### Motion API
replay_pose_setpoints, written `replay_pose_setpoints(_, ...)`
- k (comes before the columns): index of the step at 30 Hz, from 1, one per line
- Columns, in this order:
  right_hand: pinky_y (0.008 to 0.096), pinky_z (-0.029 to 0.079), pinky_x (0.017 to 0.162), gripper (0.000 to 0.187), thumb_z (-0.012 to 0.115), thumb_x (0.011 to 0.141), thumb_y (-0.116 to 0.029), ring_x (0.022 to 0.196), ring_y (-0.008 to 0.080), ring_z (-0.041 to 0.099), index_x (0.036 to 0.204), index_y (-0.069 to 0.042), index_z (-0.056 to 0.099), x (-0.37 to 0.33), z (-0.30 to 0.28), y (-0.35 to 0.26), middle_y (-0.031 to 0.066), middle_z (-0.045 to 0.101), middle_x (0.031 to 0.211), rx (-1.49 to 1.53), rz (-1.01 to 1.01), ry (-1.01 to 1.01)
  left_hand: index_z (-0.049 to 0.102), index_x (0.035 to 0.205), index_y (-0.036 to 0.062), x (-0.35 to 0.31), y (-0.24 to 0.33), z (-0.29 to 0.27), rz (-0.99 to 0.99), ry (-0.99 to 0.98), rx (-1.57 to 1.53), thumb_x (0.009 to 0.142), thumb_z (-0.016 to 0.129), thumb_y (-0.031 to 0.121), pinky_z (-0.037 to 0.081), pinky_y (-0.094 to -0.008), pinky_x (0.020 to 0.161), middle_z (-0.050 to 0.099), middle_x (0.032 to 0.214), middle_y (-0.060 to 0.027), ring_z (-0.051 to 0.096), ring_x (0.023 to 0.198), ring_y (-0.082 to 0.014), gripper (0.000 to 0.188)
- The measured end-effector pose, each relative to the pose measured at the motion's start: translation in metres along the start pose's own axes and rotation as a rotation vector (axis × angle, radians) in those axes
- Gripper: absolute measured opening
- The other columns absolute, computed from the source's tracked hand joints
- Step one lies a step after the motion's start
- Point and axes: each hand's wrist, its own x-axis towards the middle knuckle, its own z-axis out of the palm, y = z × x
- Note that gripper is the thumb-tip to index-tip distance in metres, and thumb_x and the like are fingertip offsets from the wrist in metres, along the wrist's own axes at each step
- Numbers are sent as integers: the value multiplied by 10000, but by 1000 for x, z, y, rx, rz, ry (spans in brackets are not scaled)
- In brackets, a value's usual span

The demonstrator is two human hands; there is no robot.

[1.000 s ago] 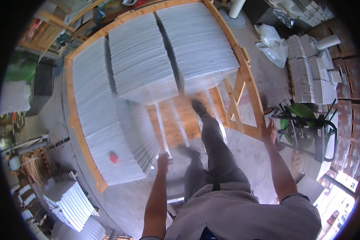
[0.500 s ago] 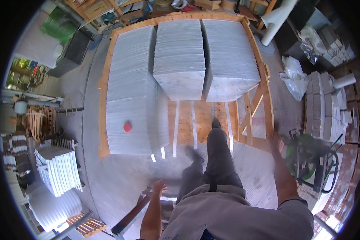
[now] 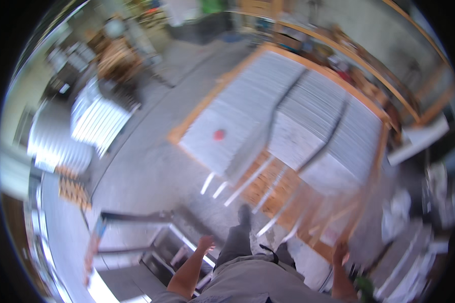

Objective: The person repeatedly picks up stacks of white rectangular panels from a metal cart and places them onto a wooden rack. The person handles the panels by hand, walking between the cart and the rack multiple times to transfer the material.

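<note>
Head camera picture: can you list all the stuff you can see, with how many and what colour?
crate: one, wooden, orange-brown frame, centre right.
sheets: several grey-white stacks, inside the crate.
dot: one, red, on the nearest stack.
floor: grey concrete, blurred.
pale stack: one, white, left on the floor.
metal frame: one, dark, lower left by the left hand.
leg: one in clear view, grey trousers, bottom centre.
left hand: one, empty, open, in the air.
right hand: one, at the crate's edge; blurred.

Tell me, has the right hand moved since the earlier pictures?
No: the right hand remains at the wooden crate's near right edge. The view itself swung.
</note>
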Motion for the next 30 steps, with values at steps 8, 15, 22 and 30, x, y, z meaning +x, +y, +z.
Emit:
replay_pose_setpoints(8,460,469,706,406,438,839,-316,813,373,594,1053,9,555,22,31,29,214,615,918,129,-278,112,488,1087,71,-53,-189,81,40,177,-209,877,382,294,498,-375,496,575,890,-89,603,708,-255,324)
replay_pose_setpoints(15,476,483,751,396,430,835,-233,890,401,577,1127,25,500,31,28,27,236,576,1025,162,-324,-17,572,981,3,-205,-333,198,-206,388,-87,832,473,263,512,-356,469,618,914,-143,642,639,-271,315)
replay_pose_setpoints(22,468,496,732,440,413,858,-322,884,374,586,1102,34,502,40,36,37,235,565,1019,112,-512,86,560,973,7,-263,-451,237,-223,493,-294,863,454,268,513,-357,485,604,892,-146,647,694,-272,302)
replay_pose_setpoints(30,460,495,736,462,409,864,-355,880,363,589,1088,37,504,47,18,28,229,567,1014,28,-613,193,552,999,-3,-317,-479,240,174,669,-671,850,488,316,507,-325,529,592,891,-143,639,732,-247,358)
